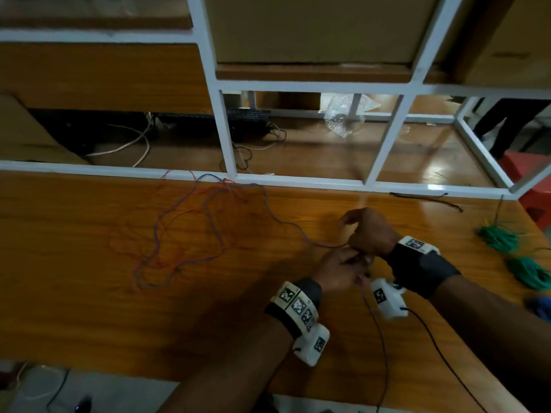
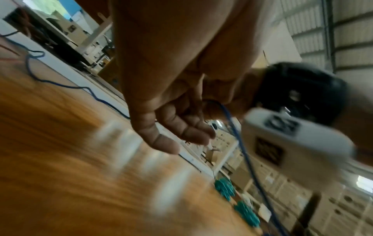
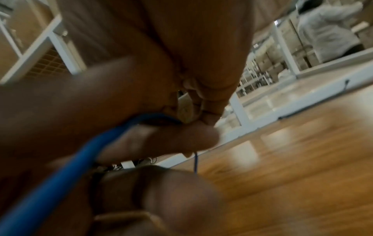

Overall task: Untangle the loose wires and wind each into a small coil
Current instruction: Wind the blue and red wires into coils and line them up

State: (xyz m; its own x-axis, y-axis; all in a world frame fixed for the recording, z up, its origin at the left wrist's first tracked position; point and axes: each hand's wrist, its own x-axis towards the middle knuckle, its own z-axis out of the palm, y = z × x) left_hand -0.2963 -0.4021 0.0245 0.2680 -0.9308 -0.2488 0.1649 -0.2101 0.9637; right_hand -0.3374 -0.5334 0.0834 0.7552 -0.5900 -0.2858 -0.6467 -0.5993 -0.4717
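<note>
Already part of the work looks done; nearest, both hands meet over the middle of the counter (image 1: 89,308), towards its right side; the left hand (image 1: 337,271) has its fingers curled in around a blue wire (image 1: 293,226), and the right hand (image 1: 371,231) is bunched just above and touching it, gripping the same strand, as the right wrist view shows the blue line passing between finger and thumb; I judge this to be the start of winding that wire, with no coil of it yet formed; one end of it hangs off the near edge, the other runs away across the wood.

Farther out, at the right edge, two green coils (image 1: 504,238) lie finished, one behind the other; towards the far-left part of the counter the red and blue tangle (image 1: 190,231) is still spread in loose loops, reaching the far edge; so most of the untangling remains, by my reckoning; a dark wire (image 1: 426,199) lies straight along the far-right edge, uncoiled.

How many separate strands make up the tangle cannot be counted; both wrist views are blurred; the exact pinch point is hidden between the two hands; a blue shape at the right border is cut off.
</note>
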